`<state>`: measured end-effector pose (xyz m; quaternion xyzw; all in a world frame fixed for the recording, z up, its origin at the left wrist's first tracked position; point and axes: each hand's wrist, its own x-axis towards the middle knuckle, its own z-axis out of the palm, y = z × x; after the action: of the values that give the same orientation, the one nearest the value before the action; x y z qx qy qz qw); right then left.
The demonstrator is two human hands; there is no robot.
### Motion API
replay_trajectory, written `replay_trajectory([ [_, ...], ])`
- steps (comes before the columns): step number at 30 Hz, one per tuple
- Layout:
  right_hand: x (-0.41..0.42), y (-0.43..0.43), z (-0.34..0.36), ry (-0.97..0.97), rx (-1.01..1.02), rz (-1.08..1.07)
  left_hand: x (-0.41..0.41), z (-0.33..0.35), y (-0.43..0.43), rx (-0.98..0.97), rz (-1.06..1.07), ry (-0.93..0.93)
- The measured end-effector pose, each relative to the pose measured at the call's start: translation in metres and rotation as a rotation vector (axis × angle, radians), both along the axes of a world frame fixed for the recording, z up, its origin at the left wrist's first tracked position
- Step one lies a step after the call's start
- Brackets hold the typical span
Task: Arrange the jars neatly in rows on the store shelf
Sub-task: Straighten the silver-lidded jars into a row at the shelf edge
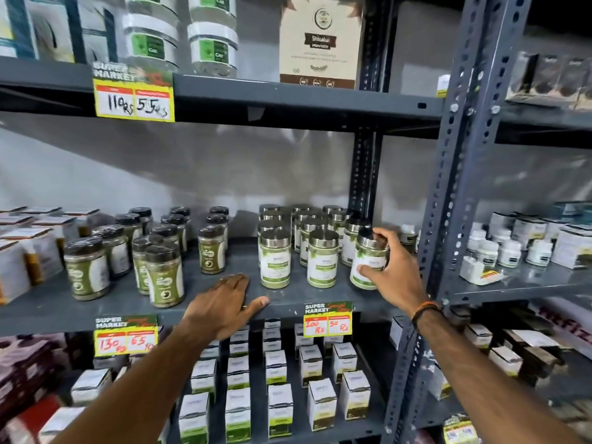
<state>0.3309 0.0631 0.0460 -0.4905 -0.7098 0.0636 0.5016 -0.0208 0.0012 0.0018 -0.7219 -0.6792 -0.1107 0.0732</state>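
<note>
Right hand gripping the front-right silver-lidded jar, fingers curling over the shiny metal lid and thumb pressing against the white-and-green label; jar tilting slightly, base at or just above the shelf near its front right corner, contact not clear. Dark and orange band circling the right wrist.

Left hand lying flat, palm down, on the front lip of the same grey metal shelf, fingers extending close together, thumb spreading along the edge, holding nothing.

Silver-lidded jars standing upright in roughly three rows running front to back, cylindrical, clear-walled, showing pale green powder. Two front jars standing just left of the gripped one, apart from each other.

Black-lidded jars standing in looser rows further left on the shelf, rounder-shouldered, holding olive-green powder, lids wrapped in glossy film.

Yellow price tag hanging from the shelf edge between the two hands. Small white boxes sitting in rows on the level below.
</note>
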Motion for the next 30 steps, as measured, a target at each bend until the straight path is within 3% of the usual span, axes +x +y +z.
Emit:
replay_trajectory([
  [10, -0.006, 0.012, -0.018, 0.037, -0.1, 0.009, -0.001, -0.004, 0.001, 0.05, 0.005, 0.028],
  [14, -0.01, 0.006, -0.029, 0.1, -0.179, -0.107, -0.001, -0.005, 0.0, 0.059, 0.008, 0.027],
  [18, -0.014, 0.006, -0.04, 0.033, -0.232, -0.247, 0.0, -0.004, -0.001, 0.059, 0.003, 0.021],
  [30, -0.007, 0.037, -0.037, -0.016, -0.327, -0.35, 0.001, -0.003, -0.001, 0.083, -0.017, 0.039],
])
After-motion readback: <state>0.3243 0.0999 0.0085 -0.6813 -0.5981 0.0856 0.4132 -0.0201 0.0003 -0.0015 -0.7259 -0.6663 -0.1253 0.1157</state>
